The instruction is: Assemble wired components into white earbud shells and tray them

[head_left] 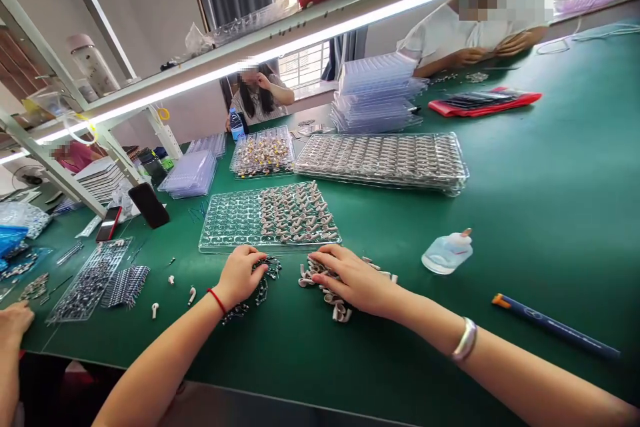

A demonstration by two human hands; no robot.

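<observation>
My left hand [243, 275], with a red cord at the wrist, reaches into a loose pile of small dark wired parts [262, 290]. Its thumb and fingertips are drawn close together; what lies between them is too small to name. Over a heap of white earbud shells [340, 310] lies my right hand [353, 277], a silver bangle on its wrist. The thumb and fingers there are apart, touching the shells and covering part of the heap. Just beyond both hands is a clear plastic tray [227, 217], its right part filled with rows of earbud shells [295, 210] and its left pockets bare.
Behind stand a full stack of trays [383, 160] and a tray of yellow-and-white parts [264, 152]. At right are a small clear bottle [447, 253] and a blue pen-like tool [555, 330]. Another person's hand [16, 320] rests at far left. A lit shelf [300, 30] spans above.
</observation>
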